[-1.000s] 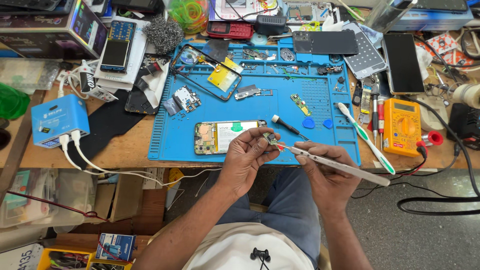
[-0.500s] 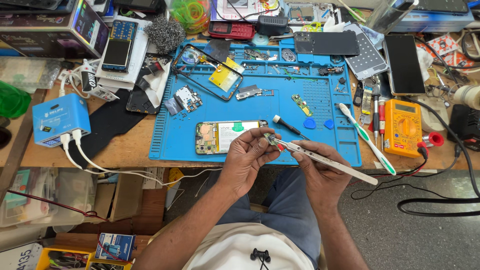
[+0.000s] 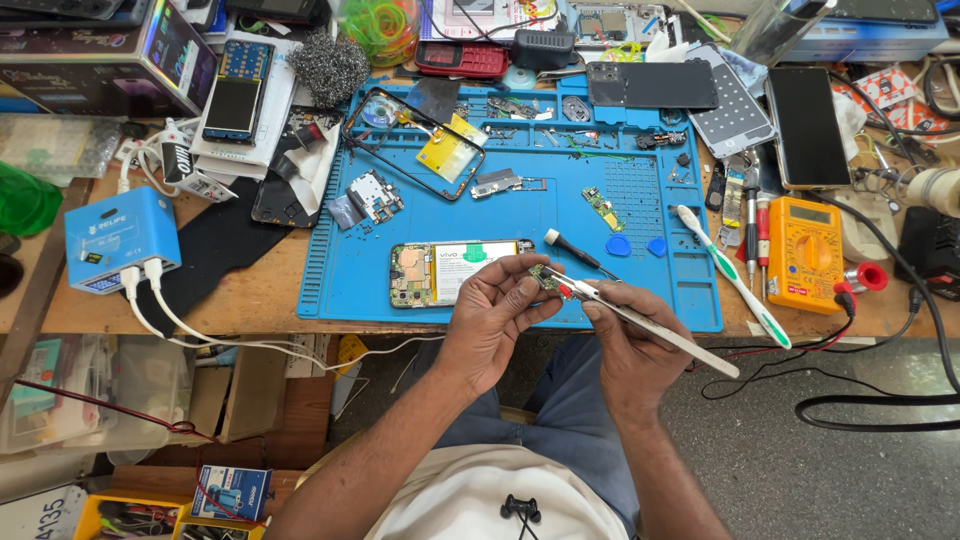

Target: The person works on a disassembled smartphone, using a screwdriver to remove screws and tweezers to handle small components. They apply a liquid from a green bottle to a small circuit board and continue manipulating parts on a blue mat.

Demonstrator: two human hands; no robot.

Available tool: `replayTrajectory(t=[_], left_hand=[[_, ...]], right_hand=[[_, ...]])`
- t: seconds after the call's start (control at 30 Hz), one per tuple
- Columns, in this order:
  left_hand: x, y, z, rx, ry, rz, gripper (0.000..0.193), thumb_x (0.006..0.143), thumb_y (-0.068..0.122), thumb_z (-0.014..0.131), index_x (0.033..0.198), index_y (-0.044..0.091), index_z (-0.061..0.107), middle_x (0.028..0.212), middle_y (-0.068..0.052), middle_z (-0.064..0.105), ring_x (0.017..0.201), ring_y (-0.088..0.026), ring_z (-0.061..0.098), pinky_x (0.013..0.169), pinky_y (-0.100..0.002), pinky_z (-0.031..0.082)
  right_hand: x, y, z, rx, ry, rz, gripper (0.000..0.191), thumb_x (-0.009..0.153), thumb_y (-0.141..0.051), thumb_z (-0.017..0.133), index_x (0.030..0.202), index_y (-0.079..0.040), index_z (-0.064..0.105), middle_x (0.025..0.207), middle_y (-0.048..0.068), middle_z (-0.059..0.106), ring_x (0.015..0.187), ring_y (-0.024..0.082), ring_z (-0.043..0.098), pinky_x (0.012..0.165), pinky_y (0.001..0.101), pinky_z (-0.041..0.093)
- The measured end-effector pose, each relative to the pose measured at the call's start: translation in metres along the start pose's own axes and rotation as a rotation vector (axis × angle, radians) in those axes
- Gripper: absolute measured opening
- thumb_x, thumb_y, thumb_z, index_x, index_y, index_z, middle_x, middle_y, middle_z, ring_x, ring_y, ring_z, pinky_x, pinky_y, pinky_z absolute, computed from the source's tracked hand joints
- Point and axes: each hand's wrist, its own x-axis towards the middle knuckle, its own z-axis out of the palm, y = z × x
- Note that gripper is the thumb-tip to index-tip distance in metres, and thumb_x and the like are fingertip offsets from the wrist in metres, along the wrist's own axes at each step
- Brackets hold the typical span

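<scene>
Left hand (image 3: 490,315) pinches a small board (image 3: 545,276), right hand (image 3: 625,345) grips tweezers (image 3: 640,318) at it — mid-pick, I'd say — next needs a steady, fine pull.

Both forearms reach up from the lap, meeting at the blue repair mat (image 3: 520,215) near edge. Left hand (image 3: 495,315) fingers curled, pinching. Right hand (image 3: 625,345) closed in pen grip, just right of it.

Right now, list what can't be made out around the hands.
- Small circuit board, head view: mostly hidden by the left hand fingers; parts too small.
- Tweezers: the tip's grip on the board is too small to tell.
- Opened phone: right end covered by the left hand.
</scene>
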Motion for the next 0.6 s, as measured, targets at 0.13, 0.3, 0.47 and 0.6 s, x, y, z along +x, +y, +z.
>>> replayTrajectory(t=[0.13,0.3,0.47,0.6], left_hand=[[-0.002,0.001,0.004,0.024,0.011,0.003,0.025,0.1,0.004,0.065,0.125,-0.001,0.065,0.122,-0.016,0.072,0.106,-0.018,0.072,0.09,-0.032,0.063],[-0.002,-0.001,0.006,0.061,0.055,-0.013,0.022,0.1,0.004,0.064,0.122,-0.002,0.067,0.116,-0.014,0.073,0.103,-0.018,0.073,0.088,-0.031,0.064],[0.0,-0.006,0.007,0.141,0.101,0.03,0.018,0.099,0.001,0.065,0.116,-0.003,0.069,0.106,-0.011,0.073,0.096,-0.019,0.075,0.082,-0.032,0.065],[0.0,-0.008,0.009,0.152,0.087,0.053,0.012,0.098,0.002,0.067,0.11,0.0,0.068,0.103,-0.011,0.073,0.095,-0.02,0.075,0.082,-0.032,0.065]], right_hand=[[-0.002,0.005,-0.001,-0.026,-0.021,-0.131,0.017,0.094,0.005,0.076,0.108,0.002,0.066,0.114,0.022,0.073,0.105,0.022,0.075,0.084,0.0248,0.064],[0.001,0.009,0.0,-0.002,-0.008,-0.179,0.014,0.095,0.005,0.075,0.104,0.002,0.066,0.108,0.024,0.074,0.102,0.026,0.077,0.082,0.0284,0.066],[0.007,0.011,0.002,0.128,0.071,-0.155,0.01,0.099,-0.001,0.074,0.101,0.002,0.065,0.101,0.021,0.075,0.092,0.024,0.077,0.083,0.0336,0.068],[0.01,0.009,-0.001,0.114,0.098,-0.107,0.011,0.1,-0.004,0.074,0.101,0.003,0.066,0.099,0.02,0.075,0.089,0.022,0.076,0.083,0.0342,0.067]])
